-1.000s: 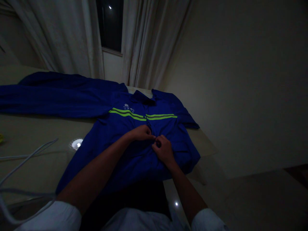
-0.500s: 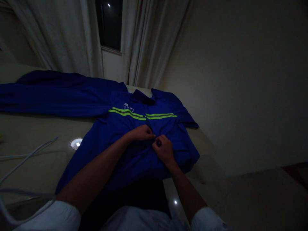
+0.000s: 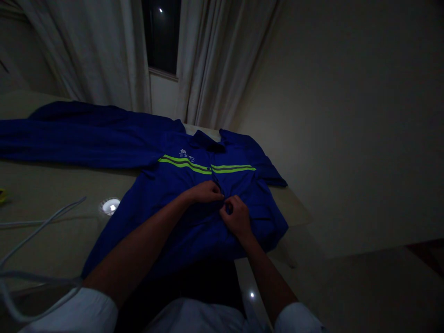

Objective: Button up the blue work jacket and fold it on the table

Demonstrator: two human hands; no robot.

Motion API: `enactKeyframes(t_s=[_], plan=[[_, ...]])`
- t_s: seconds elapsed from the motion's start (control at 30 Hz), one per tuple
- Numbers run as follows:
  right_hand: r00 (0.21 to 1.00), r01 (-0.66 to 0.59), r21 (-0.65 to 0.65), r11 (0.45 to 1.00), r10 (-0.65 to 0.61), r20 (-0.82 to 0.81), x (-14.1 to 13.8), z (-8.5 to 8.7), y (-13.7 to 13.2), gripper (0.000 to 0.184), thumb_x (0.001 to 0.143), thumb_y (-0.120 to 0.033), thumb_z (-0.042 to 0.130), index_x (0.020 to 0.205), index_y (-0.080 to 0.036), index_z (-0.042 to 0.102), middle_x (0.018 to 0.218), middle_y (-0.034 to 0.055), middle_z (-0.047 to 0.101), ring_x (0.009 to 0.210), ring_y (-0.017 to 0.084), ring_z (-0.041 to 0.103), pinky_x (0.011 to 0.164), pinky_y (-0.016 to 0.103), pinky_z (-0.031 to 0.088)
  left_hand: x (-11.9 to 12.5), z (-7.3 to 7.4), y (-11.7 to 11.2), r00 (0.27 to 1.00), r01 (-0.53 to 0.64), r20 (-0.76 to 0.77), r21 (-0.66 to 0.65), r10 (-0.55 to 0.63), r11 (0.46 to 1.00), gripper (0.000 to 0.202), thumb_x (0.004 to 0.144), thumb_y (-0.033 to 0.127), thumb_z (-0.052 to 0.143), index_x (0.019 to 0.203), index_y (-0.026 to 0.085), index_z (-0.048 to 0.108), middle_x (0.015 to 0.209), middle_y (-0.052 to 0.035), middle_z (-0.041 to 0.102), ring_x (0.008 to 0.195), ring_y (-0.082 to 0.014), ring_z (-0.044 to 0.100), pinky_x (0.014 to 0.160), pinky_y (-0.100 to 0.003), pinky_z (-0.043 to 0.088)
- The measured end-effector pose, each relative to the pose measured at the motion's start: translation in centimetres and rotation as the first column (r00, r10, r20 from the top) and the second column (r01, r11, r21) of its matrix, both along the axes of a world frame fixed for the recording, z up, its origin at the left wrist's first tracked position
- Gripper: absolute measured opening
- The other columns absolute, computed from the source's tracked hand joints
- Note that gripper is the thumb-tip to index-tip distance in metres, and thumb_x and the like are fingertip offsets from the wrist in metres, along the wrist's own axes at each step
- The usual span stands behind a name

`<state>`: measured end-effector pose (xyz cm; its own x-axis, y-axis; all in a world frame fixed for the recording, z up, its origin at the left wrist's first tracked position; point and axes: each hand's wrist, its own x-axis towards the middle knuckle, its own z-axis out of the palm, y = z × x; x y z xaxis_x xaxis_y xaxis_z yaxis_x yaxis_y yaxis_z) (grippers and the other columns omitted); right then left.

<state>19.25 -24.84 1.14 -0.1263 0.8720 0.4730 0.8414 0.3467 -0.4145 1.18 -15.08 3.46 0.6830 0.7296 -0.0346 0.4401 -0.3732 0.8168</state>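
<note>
A blue work jacket (image 3: 183, 185) lies spread front side up, with its collar toward the window. Yellow-green stripes cross its chest, and a white logo is printed on the left of the picture. My left hand (image 3: 207, 191) pinches the cloth at the front opening. Close beside it, my right hand (image 3: 236, 213) is closed on the other edge of the opening, its fingertips almost touching the left ones. Whatever small fastening sits between the fingertips is hidden and too dark to make out. Both forearms rest over the lower part of the jacket.
The jacket lies on a pale table (image 3: 114, 182) whose corner is at the right. A white cable (image 3: 41, 226) loops over the left side, near a yellow object (image 3: 3, 195). Curtains (image 3: 208, 60) and a dark window (image 3: 162, 37) stand behind.
The view has shifted very slightly. Both hands stay at the same spot on the jacket front, with hardly any visible finger movement.
</note>
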Motion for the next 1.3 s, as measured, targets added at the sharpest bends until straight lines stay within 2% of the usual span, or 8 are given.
enactKeyframes(t_s=[0.33, 0.63, 0.97, 1.13, 1.3], plan=[[1.0, -0.019, -0.001, 1.0, 0.019, 0.009, 0.0, -0.1, 0.0, 0.009, 0.083, -0.014, 0.059, 0.08, -0.022, 0.056, 0.079, -0.0005, 0.056, 0.07, 0.016, 0.056, 0.066, 0.028, 0.041, 0.1, 0.4, -0.3, 1.0, -0.002, -0.011, 0.015, 0.002, 1.0, 0.034, 0.08, 0.046, 0.057, 0.063, 0.017, 0.062, 0.061, 0.0014, 0.054, 0.061, -0.0138, 0.047, 0.057, -0.027, 0.031], [0.999, 0.007, -0.027, 1.0, -0.006, 0.031, -0.2, 0.0, 0.0, 0.01, 0.083, -0.013, 0.06, 0.082, -0.022, 0.059, 0.082, 0.0008, 0.059, 0.072, 0.017, 0.057, 0.068, 0.028, 0.042, 0.0, 0.0, -0.1, 1.0, -0.006, -0.003, 0.016, 0.006, 1.0, 0.036, 0.079, 0.048, 0.06, 0.063, 0.016, 0.064, 0.059, 0.0015, 0.054, 0.06, -0.0139, 0.049, 0.055, -0.026, 0.03], [0.999, -0.047, -0.059, 0.997, 0.046, -0.02, 0.3, -0.2, 0.3, 0.01, 0.083, -0.013, 0.059, 0.081, -0.022, 0.058, 0.081, 0.0001, 0.058, 0.072, 0.016, 0.057, 0.067, 0.028, 0.041, 0.1, -0.6, 0.2, 1.0, 0.0, -0.01, 0.03, 0.0, 1.0, 0.038, 0.079, 0.05, 0.058, 0.062, 0.017, 0.062, 0.057, 0.0024, 0.051, 0.059, -0.0134, 0.047, 0.054, -0.026, 0.029], [0.995, -0.096, -0.054, 0.994, 0.094, -0.035, 0.4, -0.2, 0.6, 0.01, 0.082, -0.012, 0.058, 0.08, -0.022, 0.059, 0.08, -0.0003, 0.057, 0.072, 0.016, 0.057, 0.067, 0.027, 0.042, 0.0, -0.9, 0.3, 1.0, 0.005, -0.031, 0.035, -0.003, 0.999, 0.038, 0.08, 0.05, 0.058, 0.071, 0.015, 0.07, 0.063, 0.0013, 0.059, 0.064, -0.0144, 0.053, 0.057, -0.024, 0.032], [0.994, -0.086, -0.041, 0.995, 0.083, -0.07, 0.4, -0.1, 0.5, 0.009, 0.081, -0.013, 0.06, 0.078, -0.022, 0.059, 0.078, -0.0008, 0.057, 0.07, 0.015, 0.057, 0.067, 0.027, 0.042, 0.1, -0.9, 0.3, 1.0, -0.01, -0.027, 0.03, 0.011, 0.999, 0.037, 0.081, 0.049, 0.059, 0.076, 0.015, 0.073, 0.068, 0.0003, 0.064, 0.069, -0.0157, 0.057, 0.06, -0.024, 0.034]])
